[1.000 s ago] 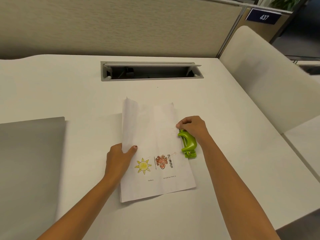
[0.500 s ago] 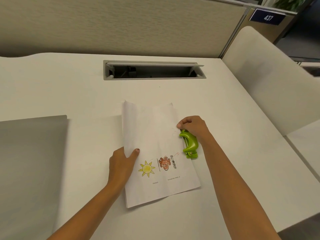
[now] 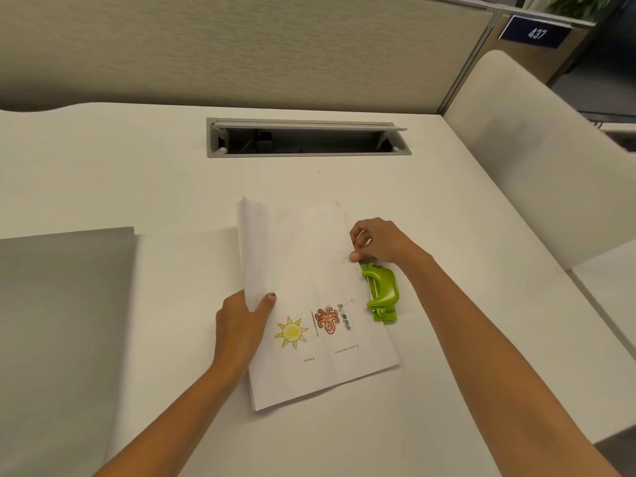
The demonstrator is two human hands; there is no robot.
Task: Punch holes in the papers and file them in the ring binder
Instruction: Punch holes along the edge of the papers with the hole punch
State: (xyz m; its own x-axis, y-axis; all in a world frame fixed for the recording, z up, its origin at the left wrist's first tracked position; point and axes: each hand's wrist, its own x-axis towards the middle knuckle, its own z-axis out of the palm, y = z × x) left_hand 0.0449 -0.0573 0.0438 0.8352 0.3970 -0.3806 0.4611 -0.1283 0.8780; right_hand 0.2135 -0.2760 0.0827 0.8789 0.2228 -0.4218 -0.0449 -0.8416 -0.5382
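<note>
Right hand (image 3: 382, 242) has slid off the curved green plastic punch (image 3: 382, 291), pinching the creased paper (image 3: 309, 256); left hand (image 3: 241, 325) grips it.

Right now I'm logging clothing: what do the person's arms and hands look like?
No sleeves: left arm and right arm are bare to the frame edge. The left hand has dark polish on its thumbnail. No watch or ring shows on it or the right hand.

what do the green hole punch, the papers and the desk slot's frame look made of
Hole punch: likely moulded plastic, glossy lime shell, with a silvery metal-looking strip. Papers: thin matte white paper, creased, far corner lifted. Slot frame: probably painted or brushed metal, flat grey, dull sheen.
</note>
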